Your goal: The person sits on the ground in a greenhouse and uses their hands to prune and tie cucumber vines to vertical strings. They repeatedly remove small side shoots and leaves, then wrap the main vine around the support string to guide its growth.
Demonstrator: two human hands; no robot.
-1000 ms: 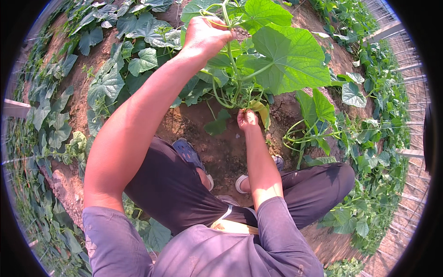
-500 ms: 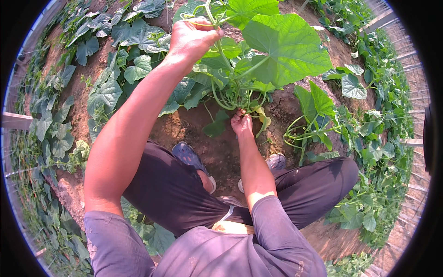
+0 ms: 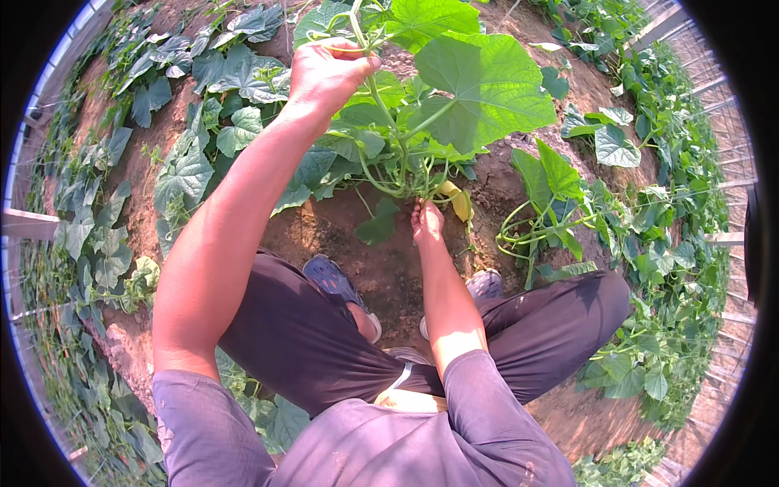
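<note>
A leafy green vine plant (image 3: 403, 134), like a cucumber, rises from the soil in front of me. High up, my left hand (image 3: 326, 75) is closed round its main stem (image 3: 375, 91), which leans left. One broad sunlit leaf (image 3: 489, 88) spreads to the right of that stem. Down at the plant's base, my right hand (image 3: 427, 221) has its fingers pinched together among the lower stalks. What lies between those fingertips is hidden. A yellowed leaf (image 3: 461, 203) hangs just right of them.
Another vine plant (image 3: 542, 195) grows to the right, near my knee. Dense rows of vines (image 3: 185, 166) line the left side, with more (image 3: 649, 268) along the right. My clogs (image 3: 333, 276) rest on bare soil (image 3: 393, 284) below the plant.
My left hand has shifted slightly left, tilting the stem and big leaf with it. My right hand stays at the base, and the yellowed leaf beside it has turned to show more of its surface.
</note>
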